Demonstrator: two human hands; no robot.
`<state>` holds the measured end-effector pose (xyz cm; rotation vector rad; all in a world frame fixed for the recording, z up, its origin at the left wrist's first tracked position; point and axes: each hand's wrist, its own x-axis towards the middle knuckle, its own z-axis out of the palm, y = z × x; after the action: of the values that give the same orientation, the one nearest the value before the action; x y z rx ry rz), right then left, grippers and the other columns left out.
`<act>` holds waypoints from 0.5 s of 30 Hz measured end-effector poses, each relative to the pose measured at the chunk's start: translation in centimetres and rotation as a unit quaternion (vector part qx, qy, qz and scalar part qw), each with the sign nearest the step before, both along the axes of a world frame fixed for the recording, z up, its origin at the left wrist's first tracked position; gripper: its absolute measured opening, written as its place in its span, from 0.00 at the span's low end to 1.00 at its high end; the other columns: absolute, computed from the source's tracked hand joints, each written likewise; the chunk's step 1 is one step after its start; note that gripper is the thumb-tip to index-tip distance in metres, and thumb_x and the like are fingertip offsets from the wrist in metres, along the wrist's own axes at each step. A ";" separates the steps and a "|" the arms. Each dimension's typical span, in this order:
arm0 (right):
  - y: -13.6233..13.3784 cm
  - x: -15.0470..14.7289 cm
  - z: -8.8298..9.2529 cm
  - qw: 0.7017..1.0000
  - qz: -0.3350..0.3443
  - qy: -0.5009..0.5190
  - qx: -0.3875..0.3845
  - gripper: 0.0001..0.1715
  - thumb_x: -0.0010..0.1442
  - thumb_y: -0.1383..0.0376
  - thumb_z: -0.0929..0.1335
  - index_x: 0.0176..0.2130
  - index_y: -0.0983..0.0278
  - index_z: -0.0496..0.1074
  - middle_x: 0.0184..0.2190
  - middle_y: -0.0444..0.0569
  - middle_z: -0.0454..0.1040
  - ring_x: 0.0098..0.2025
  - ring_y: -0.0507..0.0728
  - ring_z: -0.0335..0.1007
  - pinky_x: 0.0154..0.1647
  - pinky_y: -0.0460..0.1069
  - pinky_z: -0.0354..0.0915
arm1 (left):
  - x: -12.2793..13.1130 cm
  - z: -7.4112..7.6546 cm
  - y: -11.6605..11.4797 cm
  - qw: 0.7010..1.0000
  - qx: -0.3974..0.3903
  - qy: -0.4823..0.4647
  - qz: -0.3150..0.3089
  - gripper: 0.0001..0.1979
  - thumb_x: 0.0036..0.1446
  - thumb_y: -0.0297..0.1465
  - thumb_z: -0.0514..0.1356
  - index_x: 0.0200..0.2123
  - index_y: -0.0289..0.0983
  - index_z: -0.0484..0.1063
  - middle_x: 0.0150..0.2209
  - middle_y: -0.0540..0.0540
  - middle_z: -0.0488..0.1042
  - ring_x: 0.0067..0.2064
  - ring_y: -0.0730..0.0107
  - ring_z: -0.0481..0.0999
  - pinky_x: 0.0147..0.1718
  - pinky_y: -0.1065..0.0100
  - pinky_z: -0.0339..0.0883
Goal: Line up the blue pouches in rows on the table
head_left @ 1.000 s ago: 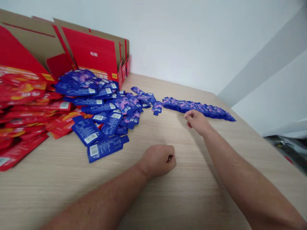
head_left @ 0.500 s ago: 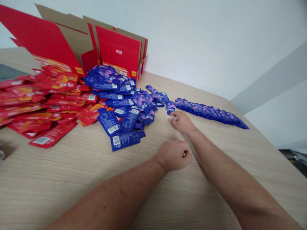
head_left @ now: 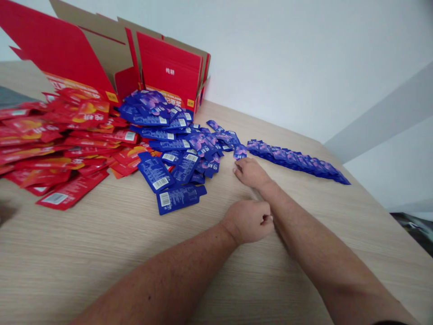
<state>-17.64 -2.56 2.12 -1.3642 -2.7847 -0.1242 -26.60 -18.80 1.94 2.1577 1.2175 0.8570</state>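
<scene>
Right hand (head_left: 252, 172), bare: fingers curled downward at the table; whether they pinch anything cannot be told.

Left hand (head_left: 248, 221), bare: clenched in a loose fist above the wood, nearer the wearer; no pouch shows in it. Its knuckles overlap the right forearm in view.

Single flat pouch, blue with a purple-pink print (head_left: 240, 151): on the table, just beyond the right fingertips, the right hand being much the nearer. Long axis runs roughly away from the wearer; near end masked by the fingers, so contact is uncertain.

Long row of overlapping blue-and-purple pouches (head_left: 297, 160): beyond the right hand, stretching rightward, its left end just beside the single pouch.

Loose heap of blue foil pouches (head_left: 186, 144): left of both hands, some barcode side up.

Heap of red-and-orange foil pouches (head_left: 77, 144): farther left.

Open red cardboard boxes (head_left: 169, 67): behind the heaps.

Pale wood-grain table (head_left: 365, 253): beneath all.
</scene>
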 end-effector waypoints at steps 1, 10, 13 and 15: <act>-0.3 0.1 0.2 1.000 0.009 0.004 -0.003 0.24 0.69 0.62 0.65 0.56 0.74 0.76 0.54 0.64 0.77 0.58 0.66 0.70 0.65 0.56 0.58 | 0.0 0.0 0.0 1.000 0.001 0.000 -0.003 0.08 0.59 0.32 0.57 0.29 0.39 0.71 0.29 0.49 0.78 0.30 0.67 0.72 0.28 0.63 0.53; -4.0 2.5 0.2 0.996 0.056 0.063 -0.030 0.20 0.64 0.65 0.70 0.54 0.71 0.77 0.54 0.62 0.78 0.57 0.65 0.72 0.64 0.57 0.61 | 0.0 0.0 0.0 1.000 0.005 0.011 0.003 0.09 0.61 0.32 0.57 0.30 0.38 0.74 0.31 0.46 0.80 0.31 0.65 0.74 0.29 0.64 0.57; -4.5 3.6 0.0 0.994 0.066 0.078 -0.038 0.18 0.62 0.66 0.71 0.52 0.68 0.78 0.52 0.60 0.79 0.56 0.65 0.73 0.63 0.59 0.63 | 0.0 0.0 -0.1 1.000 0.002 0.021 0.007 0.09 0.61 0.32 0.58 0.29 0.38 0.74 0.30 0.46 0.79 0.30 0.66 0.74 0.27 0.63 0.55; -4.8 4.5 0.0 0.992 0.072 0.091 -0.042 0.15 0.61 0.67 0.71 0.49 0.66 0.79 0.50 0.58 0.80 0.53 0.64 0.73 0.60 0.59 0.64 | 0.0 0.0 -0.1 1.000 0.001 0.025 0.008 0.08 0.60 0.32 0.58 0.29 0.38 0.74 0.29 0.47 0.79 0.30 0.66 0.73 0.27 0.63 0.54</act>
<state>-13.17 -7.40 2.10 -1.1210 -2.7491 0.1177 -26.61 -18.94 1.99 2.1860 1.2615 0.8161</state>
